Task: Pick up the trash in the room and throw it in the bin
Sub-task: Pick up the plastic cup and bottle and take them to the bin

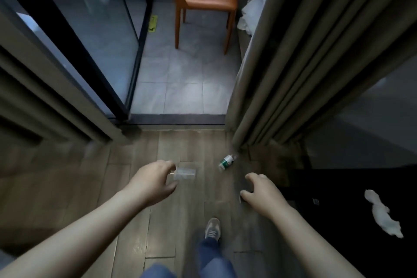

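Head view: the left hand [155, 181] pinches the near end of a clear plastic wrapper [184, 174], left of the foot of the curtain [293, 63]. The right hand [259, 189] hovers nearer the person than that foot, fingers loosely bent, holding nothing. A green-labelled bottle [227, 161] lies on its side just beside the curtain foot. A crumpled white tissue [383, 214] lies well right of it.
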Motion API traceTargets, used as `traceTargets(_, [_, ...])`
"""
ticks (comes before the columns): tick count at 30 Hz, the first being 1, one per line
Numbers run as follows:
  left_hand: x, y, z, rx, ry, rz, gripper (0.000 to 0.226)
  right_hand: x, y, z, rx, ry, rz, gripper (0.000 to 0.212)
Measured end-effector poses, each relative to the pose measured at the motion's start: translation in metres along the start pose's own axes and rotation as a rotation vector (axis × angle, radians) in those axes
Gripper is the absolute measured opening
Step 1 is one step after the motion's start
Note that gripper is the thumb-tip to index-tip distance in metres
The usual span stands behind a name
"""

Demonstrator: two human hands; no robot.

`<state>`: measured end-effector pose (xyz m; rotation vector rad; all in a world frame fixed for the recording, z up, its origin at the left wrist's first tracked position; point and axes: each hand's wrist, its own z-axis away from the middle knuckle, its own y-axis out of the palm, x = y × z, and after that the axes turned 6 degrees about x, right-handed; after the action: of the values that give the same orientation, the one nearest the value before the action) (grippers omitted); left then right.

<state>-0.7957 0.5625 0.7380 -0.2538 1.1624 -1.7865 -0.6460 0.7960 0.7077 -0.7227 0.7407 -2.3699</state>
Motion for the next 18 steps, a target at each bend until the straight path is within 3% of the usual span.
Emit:
traceTargets(9, [0.049,0.05,-0.185,0.133,-0.081,-0.036,0.038,-0.021,0.019,-0.182,0.067,0.153,-0.021,0.061])
traceTargets(18, [0.13,0.205,-0.368,0.269,-0.074,-0.134,0.045,-0.072,0.132,-0.386,0.143,0.215,-0.007,0.068])
